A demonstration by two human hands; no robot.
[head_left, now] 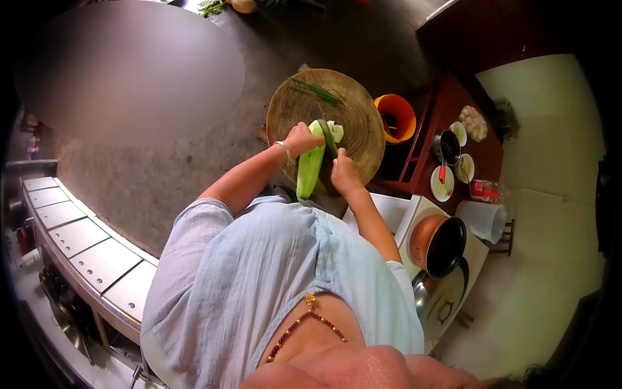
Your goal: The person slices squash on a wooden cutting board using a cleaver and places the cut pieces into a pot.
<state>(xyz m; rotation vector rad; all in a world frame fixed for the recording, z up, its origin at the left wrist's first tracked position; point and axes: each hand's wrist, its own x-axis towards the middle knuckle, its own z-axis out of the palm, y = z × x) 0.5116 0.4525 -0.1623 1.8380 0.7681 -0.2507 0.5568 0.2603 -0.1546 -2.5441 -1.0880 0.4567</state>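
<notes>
A long, pale green gourd [310, 172] lies on the round wooden chopping block [366, 107], one end toward my body. My left hand [302, 139] is closed around its upper part. In my right hand [346, 172] is the handle of a kitchen knife [328, 139]. The blade stands along the gourd's right side, near its far end, where it appears to touch it. Pale cut pieces [336, 131] rest just right of the blade. Farther back on the block lies a small bunch of thin green stalks [319, 91].
Right of the block stands a yellow-orange bucket [405, 117]. Beyond it, a dark red table [424, 170] bears plates, a pan [447, 146] and a bag of white round items [473, 123]. A brown pot [427, 243] is nearer. Left is a white-tiled counter [78, 230].
</notes>
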